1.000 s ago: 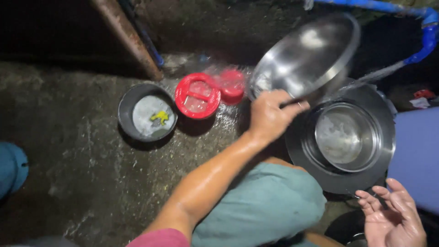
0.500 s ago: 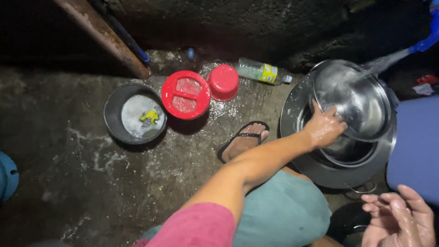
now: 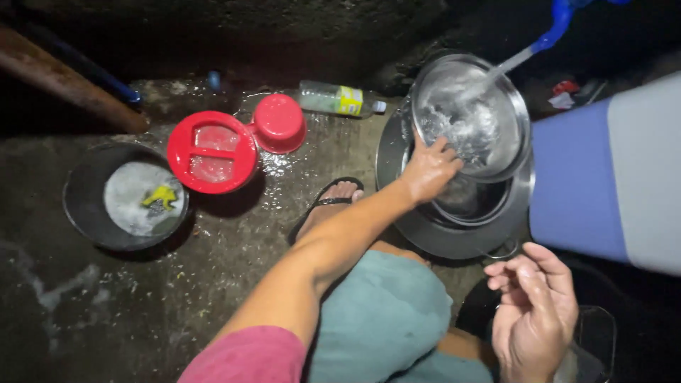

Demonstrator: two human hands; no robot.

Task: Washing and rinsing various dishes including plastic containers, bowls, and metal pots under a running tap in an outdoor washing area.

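Observation:
My left hand (image 3: 429,169) grips the near rim of a round steel bowl (image 3: 474,113), which is tilted over a wide steel basin (image 3: 433,237). A stream of water (image 3: 505,67) from a blue tap (image 3: 556,23) splashes into the bowl. My right hand (image 3: 535,315) hovers at the lower right, fingers apart and holding nothing, beside the basin's near edge. My knee in teal cloth (image 3: 379,319) is below my left arm.
A red slotted lid (image 3: 211,151) and a red cup (image 3: 279,122) sit on the wet concrete floor. A black bowl (image 3: 85,202) holds soapy water and a yellow sponge (image 3: 160,196). A plastic bottle (image 3: 332,99) lies behind. My sandalled foot (image 3: 333,198) and a blue-and-white container (image 3: 610,177) are close by.
My left hand brought the steel bowl down from a raised tilt onto the basin and under the running water. My right hand stayed open at the lower right.

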